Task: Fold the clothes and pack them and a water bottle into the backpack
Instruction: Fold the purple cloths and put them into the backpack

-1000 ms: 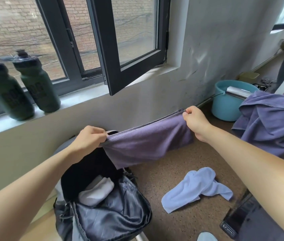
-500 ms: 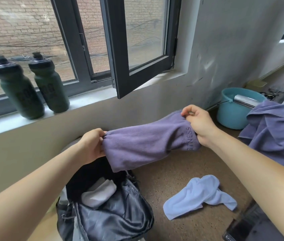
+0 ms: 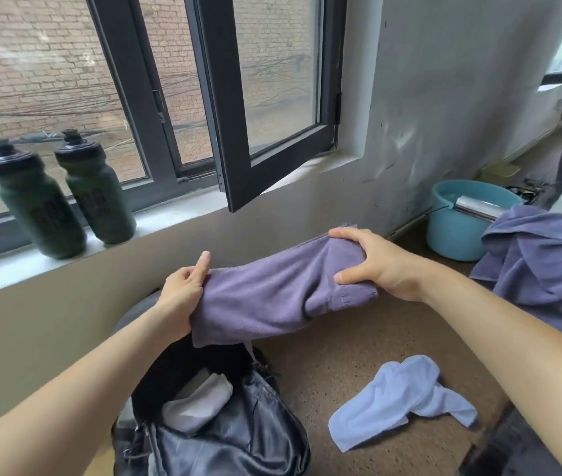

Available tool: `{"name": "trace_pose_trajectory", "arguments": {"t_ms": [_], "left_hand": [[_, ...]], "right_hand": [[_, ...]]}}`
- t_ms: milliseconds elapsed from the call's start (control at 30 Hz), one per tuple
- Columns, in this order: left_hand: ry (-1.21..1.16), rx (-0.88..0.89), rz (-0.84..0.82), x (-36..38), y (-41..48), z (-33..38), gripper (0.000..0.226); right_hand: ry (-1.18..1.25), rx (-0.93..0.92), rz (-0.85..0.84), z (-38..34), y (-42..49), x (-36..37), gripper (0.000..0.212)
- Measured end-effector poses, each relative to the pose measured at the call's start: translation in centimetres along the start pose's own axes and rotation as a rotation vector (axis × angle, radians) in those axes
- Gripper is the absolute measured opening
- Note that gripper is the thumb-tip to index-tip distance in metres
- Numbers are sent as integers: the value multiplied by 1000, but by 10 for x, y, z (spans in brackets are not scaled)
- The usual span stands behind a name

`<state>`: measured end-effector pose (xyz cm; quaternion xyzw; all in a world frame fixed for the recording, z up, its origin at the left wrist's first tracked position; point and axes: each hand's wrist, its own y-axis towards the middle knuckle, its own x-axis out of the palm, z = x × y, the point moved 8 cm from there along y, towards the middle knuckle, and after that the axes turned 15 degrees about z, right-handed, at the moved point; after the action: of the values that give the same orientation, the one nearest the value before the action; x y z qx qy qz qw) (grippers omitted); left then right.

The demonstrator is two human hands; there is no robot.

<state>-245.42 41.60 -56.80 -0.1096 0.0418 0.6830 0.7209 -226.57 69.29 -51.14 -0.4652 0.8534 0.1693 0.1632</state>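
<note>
The left hand [image 3: 183,290] and right hand [image 3: 372,262], fingers curled, gripped the two ends of a folded purple towel [image 3: 272,297], held just above the open backpack [image 3: 238,441]. Folding seemed done. Next, the towel likely needed lowering into the opening.

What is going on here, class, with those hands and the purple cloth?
A person holds a bunched purple cloth, left hand gripping one end, right hand the other, over the open backpack, which holds a white cloth. A light blue cloth lies on the floor; two green bottles stand on the windowsill.
</note>
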Motion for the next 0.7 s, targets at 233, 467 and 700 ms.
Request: {"name": "trace_pose_trajectory", "arguments": {"t_ms": [233, 467, 700], "left_hand": [[15, -131, -406, 20, -19, -16, 88], [-185, -70, -329, 22, -11, -10, 29], [-205, 49, -276, 28, -19, 9, 29]], "right_hand": [[-309, -45, 5, 1, -2, -13, 92], [140, 129, 22, 5, 3, -28, 89], [414, 283, 65, 13, 10, -29, 85]]}}
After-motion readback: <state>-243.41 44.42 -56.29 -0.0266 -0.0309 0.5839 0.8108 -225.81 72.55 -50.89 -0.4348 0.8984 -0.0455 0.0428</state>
